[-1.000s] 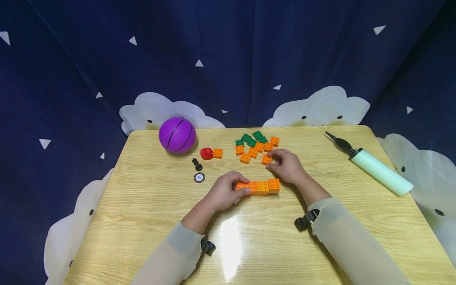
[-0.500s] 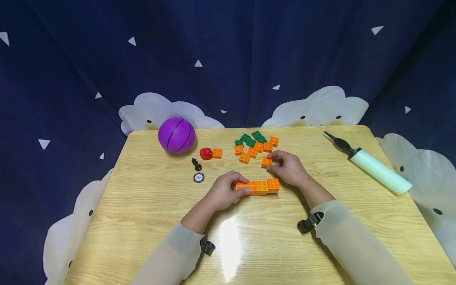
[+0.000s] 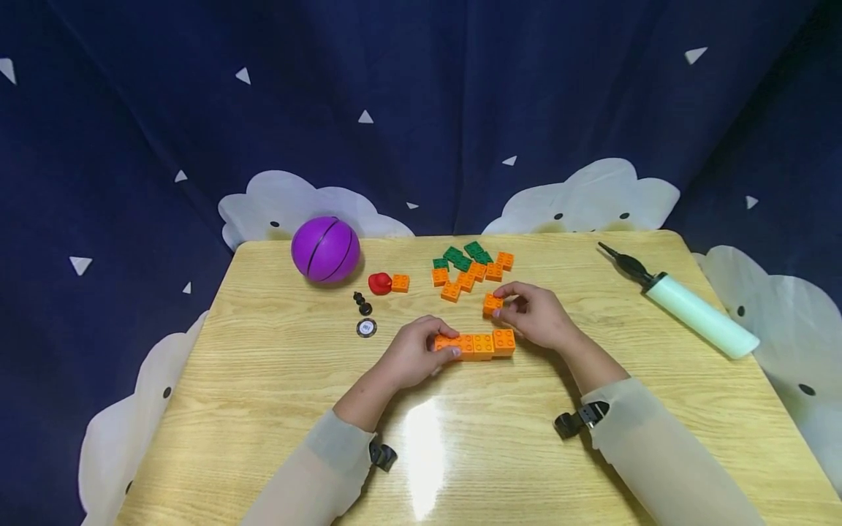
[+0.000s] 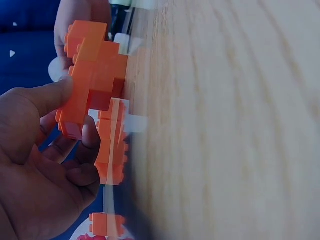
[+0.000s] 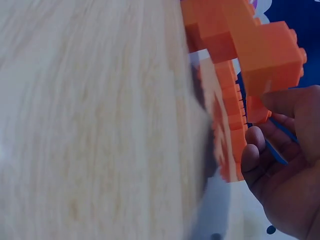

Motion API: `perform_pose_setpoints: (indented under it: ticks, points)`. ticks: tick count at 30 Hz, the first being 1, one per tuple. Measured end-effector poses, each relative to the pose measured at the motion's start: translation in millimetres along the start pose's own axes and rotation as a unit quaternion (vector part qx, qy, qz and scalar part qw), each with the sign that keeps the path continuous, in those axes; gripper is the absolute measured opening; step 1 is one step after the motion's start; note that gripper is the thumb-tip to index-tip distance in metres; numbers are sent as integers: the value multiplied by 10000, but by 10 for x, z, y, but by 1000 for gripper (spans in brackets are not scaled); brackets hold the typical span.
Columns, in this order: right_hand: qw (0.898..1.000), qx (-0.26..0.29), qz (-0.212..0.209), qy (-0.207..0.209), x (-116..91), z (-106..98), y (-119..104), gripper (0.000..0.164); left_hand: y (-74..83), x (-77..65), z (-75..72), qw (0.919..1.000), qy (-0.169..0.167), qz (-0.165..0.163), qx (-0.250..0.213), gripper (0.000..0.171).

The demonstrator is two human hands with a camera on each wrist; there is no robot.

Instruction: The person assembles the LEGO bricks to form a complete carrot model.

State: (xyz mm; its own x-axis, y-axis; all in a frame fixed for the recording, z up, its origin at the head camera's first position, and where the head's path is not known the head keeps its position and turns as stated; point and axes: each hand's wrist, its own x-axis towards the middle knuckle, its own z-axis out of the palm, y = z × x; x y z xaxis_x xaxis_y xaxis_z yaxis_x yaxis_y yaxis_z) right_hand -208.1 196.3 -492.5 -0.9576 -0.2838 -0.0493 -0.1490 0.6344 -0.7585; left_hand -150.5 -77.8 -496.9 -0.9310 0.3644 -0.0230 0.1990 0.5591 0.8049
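In the head view my left hand (image 3: 411, 356) grips the left end of a joined row of orange toy bricks (image 3: 483, 347), thumb on the near side. The left wrist view shows this stepped brick assembly (image 4: 102, 75) with extra bricks under the top layer, close over the table. My right hand (image 3: 538, 320) pinches a single orange brick (image 3: 491, 304) between thumb and fingers, just behind the row's right end. From the right wrist, that single brick (image 5: 256, 110) shows partly behind the thumb, below the row's raised end brick (image 5: 272, 57).
Loose orange bricks (image 3: 465, 281) and several green bricks (image 3: 463, 263) lie behind the hands. To their left are another orange brick (image 3: 400, 283), a small red toy (image 3: 379, 283), a black chess pawn (image 3: 364, 305), a poker chip (image 3: 367, 327) and a purple ball (image 3: 325, 250). A hand pump (image 3: 700, 315) lies right.
My right hand has drawn the single orange brick a little toward me, closer to the row. My left hand and the brick row have stayed in place.
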Motion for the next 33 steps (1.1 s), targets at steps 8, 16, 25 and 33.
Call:
perform_pose_setpoints:
  ticks: [8,16,25,33]
  points:
    - [9998,76,-190,20,-79,-46,-101,26,7,9,1,10000,-7,40,-14,21]
    - [9991,89,-404,46,-143,-63,-191,28,14,6,-7,9999,10,156,-15,22]
    - [9979,152,-632,-27,-227,-63,-288,29,9,-1,-9,9999,-8,103,16,21]
    - [9973,84,-727,-114,-305,-54,-342,33,14,0,-14,10000,-25,75,30,21]
